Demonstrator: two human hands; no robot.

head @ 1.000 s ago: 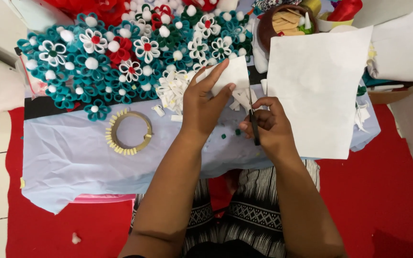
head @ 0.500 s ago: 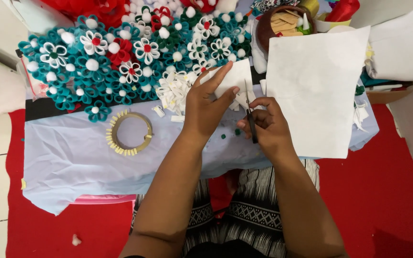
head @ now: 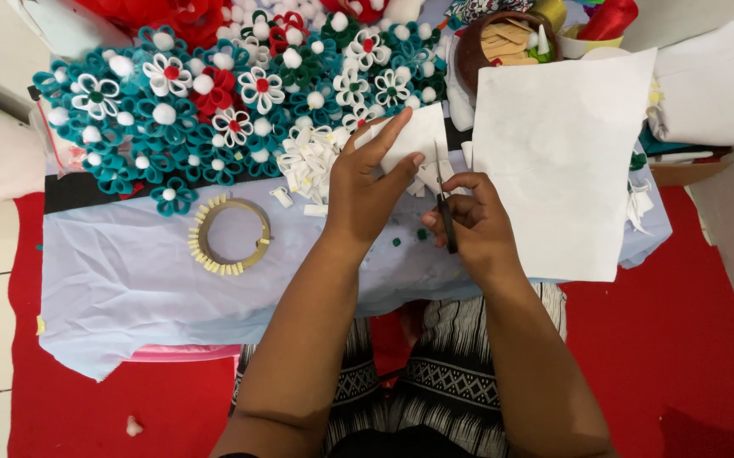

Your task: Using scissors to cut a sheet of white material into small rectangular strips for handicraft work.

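Head view: your left hand (head: 365, 191) pinches small white sheet (head: 419, 136), just left of big white sheet (head: 558, 161). Right hand (head: 473, 225) closed on scissors (head: 443, 203), blades up into small sheet's lower edge. Risk: left fingertips (head: 416, 159) touching cut line, nick likely if blades close crooked. Loose white strips (head: 303, 165) further left could snag. Yellow ring (head: 231, 236) well clear.

Matt white paper piece (head: 418, 136) — metal scissors (head: 445, 208); felt flowers (head: 214, 93).
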